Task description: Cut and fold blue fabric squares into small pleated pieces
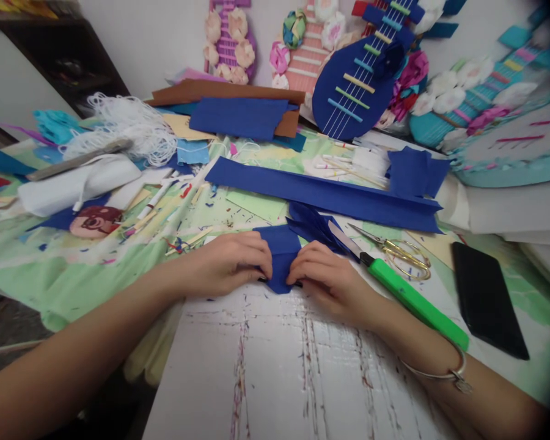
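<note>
A small piece of blue paper (282, 253) lies on a scored white board (275, 366) in front of me. My left hand (229, 263) pinches its left edge with curled fingers. From the other side my right hand (325, 278) pinches the right edge the same way. Both hands press the paper down against the board. Just behind it sits a folded, fanned piece of blue paper (314, 226).
A green-handled utility knife (407, 296) and gold scissors (401, 250) lie right of my right hand, a black phone (486, 299) further right. A long blue strip (325, 192), white string (128, 131), paper scraps and paper guitar models (357, 79) fill the back.
</note>
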The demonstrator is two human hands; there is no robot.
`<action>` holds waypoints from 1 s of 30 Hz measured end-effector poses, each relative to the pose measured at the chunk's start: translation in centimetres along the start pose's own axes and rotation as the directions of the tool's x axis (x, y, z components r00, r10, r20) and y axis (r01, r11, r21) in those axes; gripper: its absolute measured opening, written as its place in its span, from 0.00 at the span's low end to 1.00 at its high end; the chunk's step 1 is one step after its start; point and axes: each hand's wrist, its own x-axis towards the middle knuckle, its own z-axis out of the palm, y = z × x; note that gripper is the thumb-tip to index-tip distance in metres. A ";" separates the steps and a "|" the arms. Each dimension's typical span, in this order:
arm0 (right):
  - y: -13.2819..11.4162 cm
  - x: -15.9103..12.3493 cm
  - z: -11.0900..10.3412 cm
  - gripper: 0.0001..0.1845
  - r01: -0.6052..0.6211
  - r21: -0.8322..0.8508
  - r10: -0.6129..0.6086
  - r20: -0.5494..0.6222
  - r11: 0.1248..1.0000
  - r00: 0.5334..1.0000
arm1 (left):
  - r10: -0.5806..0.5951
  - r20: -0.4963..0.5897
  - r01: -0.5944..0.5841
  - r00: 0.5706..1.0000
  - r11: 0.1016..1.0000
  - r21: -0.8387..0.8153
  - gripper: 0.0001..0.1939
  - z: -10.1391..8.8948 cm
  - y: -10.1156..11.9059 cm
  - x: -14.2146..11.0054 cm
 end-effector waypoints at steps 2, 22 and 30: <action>0.1 0.0 0.0 0.15 -0.003 -0.020 0.003 -0.002 1.000 1.000 | -0.012 0.001 0.012 1.000 1.000 0.008 0.10 0.1 -0.1 0.1; 0.4 0.0 0.6 0.10 -0.100 0.016 0.101 -0.144 0.995 0.984 | -0.183 -0.109 0.181 0.977 0.983 -0.029 0.05 1.4 0.3 1.0; 0.6 0.1 1.1 0.10 -0.086 -0.039 0.079 -0.158 0.995 0.984 | -0.184 -0.107 0.184 0.977 0.983 -0.008 0.06 1.4 0.6 1.0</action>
